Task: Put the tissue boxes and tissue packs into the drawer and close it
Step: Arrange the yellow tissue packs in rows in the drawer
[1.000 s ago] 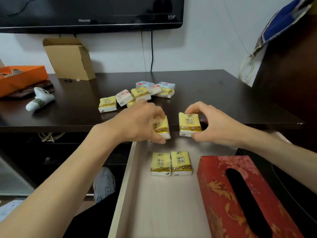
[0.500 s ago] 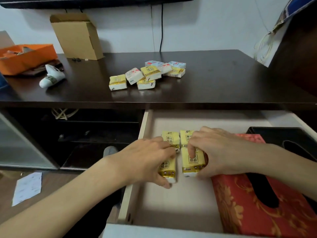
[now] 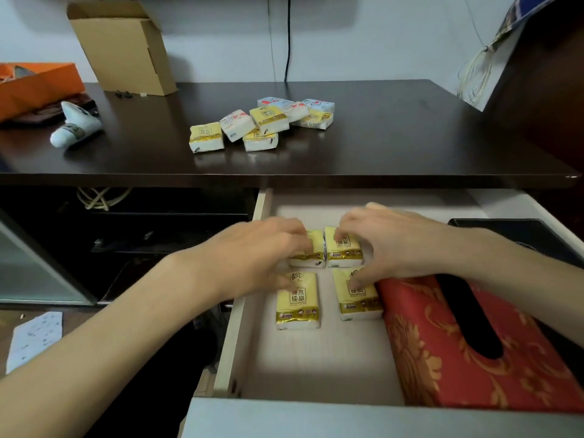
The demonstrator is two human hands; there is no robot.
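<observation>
The open drawer holds several yellow tissue packs in two rows. The near left pack and near right pack lie flat on the drawer floor. My left hand hovers with spread fingers over the far left pack. My right hand rests its fingertips on the far right pack and its thumb on the near right one. A red tissue box fills the drawer's right side, with a black tissue box behind it. Several more packs lie on the dark tabletop.
On the dark tabletop stand a cardboard box at the back, an orange box at far left and a white object. Left of the drawer are dark open shelves. Paper lies on the floor.
Both hands carried a yellow pack each from the tabletop edge down into the drawer, laid them in front of the two packs there, and have let go, fingers now spread over the far row.
</observation>
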